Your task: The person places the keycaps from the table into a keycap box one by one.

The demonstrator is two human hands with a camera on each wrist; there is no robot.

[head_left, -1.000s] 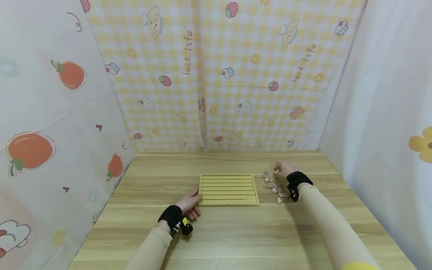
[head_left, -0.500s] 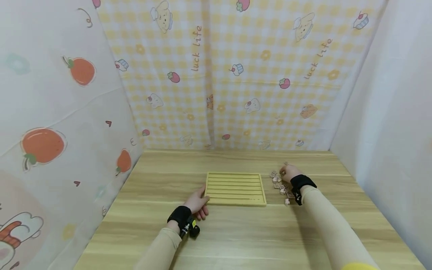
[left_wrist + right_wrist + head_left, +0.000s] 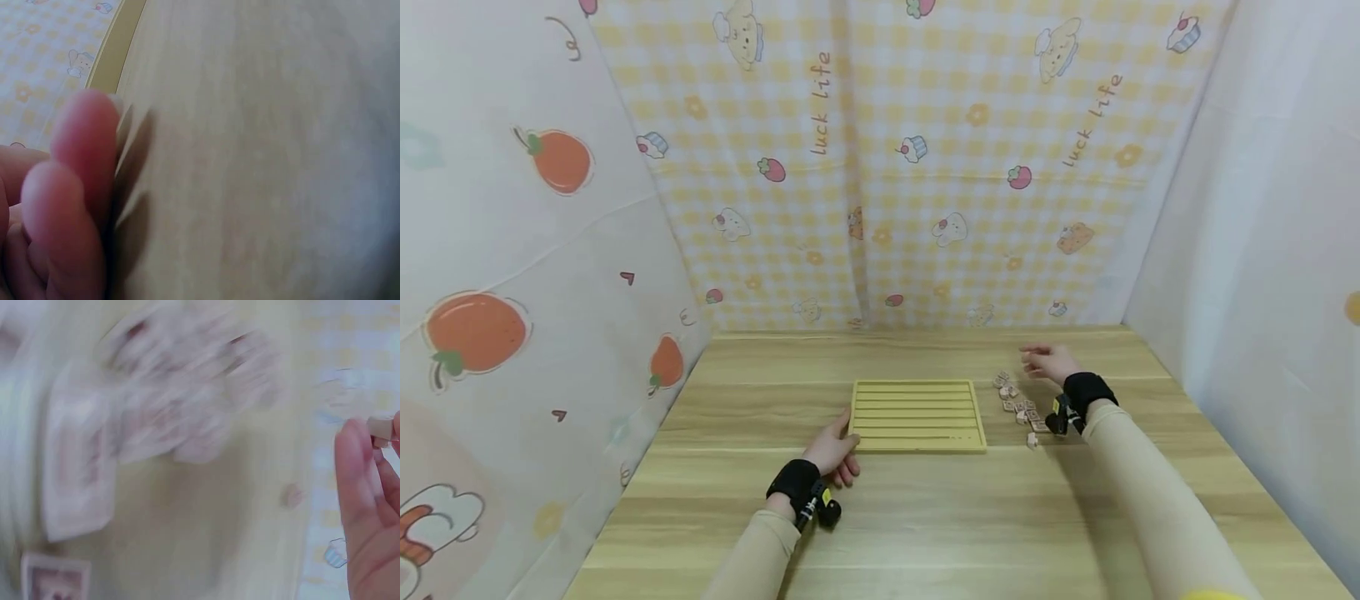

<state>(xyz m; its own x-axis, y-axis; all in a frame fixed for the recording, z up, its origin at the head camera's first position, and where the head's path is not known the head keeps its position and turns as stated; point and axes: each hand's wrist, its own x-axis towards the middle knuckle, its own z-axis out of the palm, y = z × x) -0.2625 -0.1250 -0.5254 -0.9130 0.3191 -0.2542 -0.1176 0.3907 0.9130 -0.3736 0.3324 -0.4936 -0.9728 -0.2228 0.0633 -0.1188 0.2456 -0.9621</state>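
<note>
A yellow ribbed tray [image 3: 917,402] lies flat on the wooden table, its long slots running left to right. My left hand [image 3: 832,450] grips the tray at its front left corner, thumb at the rim; in the left wrist view, curled fingers [image 3: 84,147] show beside the tray's edge [image 3: 115,47]. Right of the tray, several small pinkish tiles [image 3: 1022,408] lie in a loose cluster. Behind this cluster is my right hand [image 3: 1051,363], raised off the table. Between its thumb and fingers it pinches one small tile [image 3: 380,428], seen edge-on in the right wrist view.
A single small tile [image 3: 292,495] lies apart from the blurred cluster [image 3: 175,412]. The table [image 3: 880,525] meets a checked cloth wall [image 3: 910,250] at the back. White cloth walls [image 3: 1247,208] stand at both sides.
My right hand has gone down to the far side of the tile cluster, then lifted away with a tile. My left hand keeps its grip on the tray. The head view has shifted slightly.
</note>
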